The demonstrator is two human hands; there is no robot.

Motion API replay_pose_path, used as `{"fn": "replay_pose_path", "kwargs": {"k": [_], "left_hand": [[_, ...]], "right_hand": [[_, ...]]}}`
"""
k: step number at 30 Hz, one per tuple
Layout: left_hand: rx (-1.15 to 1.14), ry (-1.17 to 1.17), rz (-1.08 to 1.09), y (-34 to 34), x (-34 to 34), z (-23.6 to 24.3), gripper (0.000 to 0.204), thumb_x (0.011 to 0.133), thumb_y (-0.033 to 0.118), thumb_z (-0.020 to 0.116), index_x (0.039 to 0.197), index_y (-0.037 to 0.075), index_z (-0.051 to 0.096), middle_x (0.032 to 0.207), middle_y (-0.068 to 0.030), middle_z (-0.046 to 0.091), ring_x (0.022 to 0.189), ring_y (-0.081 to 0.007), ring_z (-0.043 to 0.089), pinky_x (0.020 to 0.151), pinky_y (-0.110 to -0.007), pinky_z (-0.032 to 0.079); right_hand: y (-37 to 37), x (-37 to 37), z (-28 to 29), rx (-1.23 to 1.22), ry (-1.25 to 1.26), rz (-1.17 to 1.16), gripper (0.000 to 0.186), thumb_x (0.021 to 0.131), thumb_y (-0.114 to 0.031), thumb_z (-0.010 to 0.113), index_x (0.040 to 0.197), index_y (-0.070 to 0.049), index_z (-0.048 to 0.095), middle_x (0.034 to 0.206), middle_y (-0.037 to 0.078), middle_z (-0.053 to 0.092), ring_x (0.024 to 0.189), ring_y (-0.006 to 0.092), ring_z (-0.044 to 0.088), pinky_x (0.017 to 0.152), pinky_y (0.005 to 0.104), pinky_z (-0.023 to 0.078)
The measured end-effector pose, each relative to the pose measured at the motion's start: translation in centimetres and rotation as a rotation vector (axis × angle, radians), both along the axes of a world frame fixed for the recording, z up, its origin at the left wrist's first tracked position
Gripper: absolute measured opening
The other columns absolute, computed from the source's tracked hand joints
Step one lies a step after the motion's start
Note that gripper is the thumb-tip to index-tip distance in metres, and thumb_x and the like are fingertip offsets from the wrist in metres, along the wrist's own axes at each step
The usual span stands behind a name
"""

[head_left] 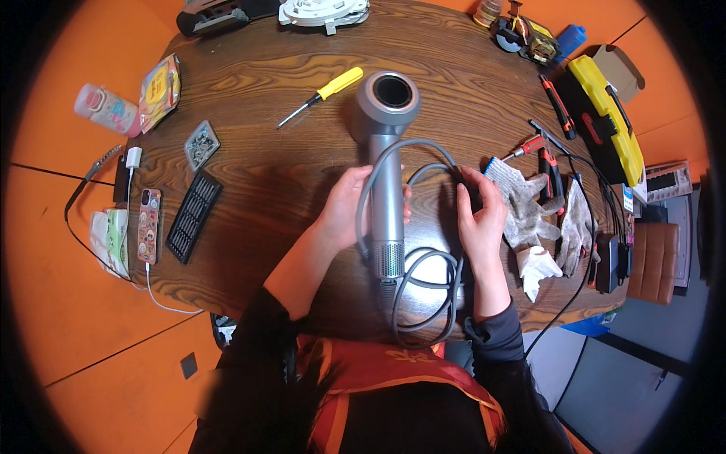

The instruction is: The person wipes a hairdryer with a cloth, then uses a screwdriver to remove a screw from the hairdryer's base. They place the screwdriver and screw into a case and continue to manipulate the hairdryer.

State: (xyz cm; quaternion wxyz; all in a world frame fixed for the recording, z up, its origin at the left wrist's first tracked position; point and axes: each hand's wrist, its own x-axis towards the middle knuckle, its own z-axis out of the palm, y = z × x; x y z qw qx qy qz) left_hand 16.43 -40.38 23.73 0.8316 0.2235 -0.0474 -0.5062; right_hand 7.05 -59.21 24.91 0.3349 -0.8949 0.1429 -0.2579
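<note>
A silver-grey hair dryer (388,193) is held upright over the table's near middle, its round head pointing away from me. My left hand (349,204) is closed around its handle, with fingertips showing on the far side. From the handle's base comes a grey power cord (452,295), looped beside the handle and arching across it. My right hand (484,208) has curled fingers at the cord's upper loops and appears to hold them loosely; its palm is partly hidden. Beyond the dryer lies a yellow-handled screwdriver (340,84).
Stained work gloves (525,200), red-handled tools (556,106) and a yellow-black toolbox (605,117) lie to the right. Leftward are a screw tray (201,146), a black bit case (194,216), a phone (149,227) on a cable and a bottle (106,108). A white round device (324,11) sits far back.
</note>
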Motion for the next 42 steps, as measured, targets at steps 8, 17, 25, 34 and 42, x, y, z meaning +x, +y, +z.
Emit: {"fn": "replay_pose_path", "kwargs": {"k": [8,17,25,34,42], "left_hand": [[0.119,-0.119,0.032,-0.3,-0.6,-0.1,0.039,0.093,0.03,0.038,0.12,0.003,0.04,0.102,-0.0154,0.053,0.092,-0.0249,0.058,0.078,-0.04,0.052],[0.122,-0.038,0.194,-0.5,-0.7,0.2,0.036,0.083,0.016,0.062,0.107,0.008,0.036,0.085,-0.0075,0.052,0.077,-0.018,0.056,0.069,-0.035,0.052],[0.198,-0.11,0.198,-0.6,-0.7,0.5,0.04,0.083,0.015,0.061,0.112,0.007,0.034,0.086,-0.0092,0.052,0.076,-0.0174,0.056,0.067,-0.032,0.051],[0.34,-0.564,0.344,-1.6,-2.5,0.2,0.04,0.091,0.028,0.048,0.12,0.006,0.03,0.087,-0.0101,0.052,0.072,-0.0163,0.057,0.064,-0.03,0.051],[0.549,-0.86,0.629,-2.0,-3.7,1.4,0.039,0.088,0.024,0.055,0.115,0.002,0.038,0.089,-0.0123,0.058,0.072,-0.0202,0.061,0.064,-0.03,0.048]], "right_hand": [[0.0,0.0,0.0,0.041,-0.024,-0.015,0.021,0.079,-0.01,0.058,0.099,-0.004,0.06,0.095,0.011,0.063,0.094,0.0302,0.057,0.093,0.0436,0.036],[-0.1,0.2,-0.2,0.048,-0.061,-0.023,0.018,0.079,-0.008,0.059,0.097,-0.004,0.061,0.091,0.012,0.064,0.088,0.0298,0.059,0.091,0.0428,0.037],[-0.2,0.1,-0.3,0.065,-0.052,-0.032,0.019,0.08,-0.01,0.058,0.098,-0.005,0.06,0.09,0.012,0.064,0.089,0.0299,0.059,0.094,0.0467,0.035],[0.7,-0.2,1.2,0.08,-0.015,-0.028,0.029,0.081,-0.011,0.057,0.11,-0.006,0.055,0.101,0.017,0.062,0.101,0.0327,0.057,0.099,0.0483,0.031],[3.8,-1.7,2.5,0.801,-0.07,0.513,0.069,0.078,-0.003,0.062,0.136,-0.006,0.026,0.111,0.017,0.056,0.095,0.019,0.059,0.081,0.0299,0.049]]}}
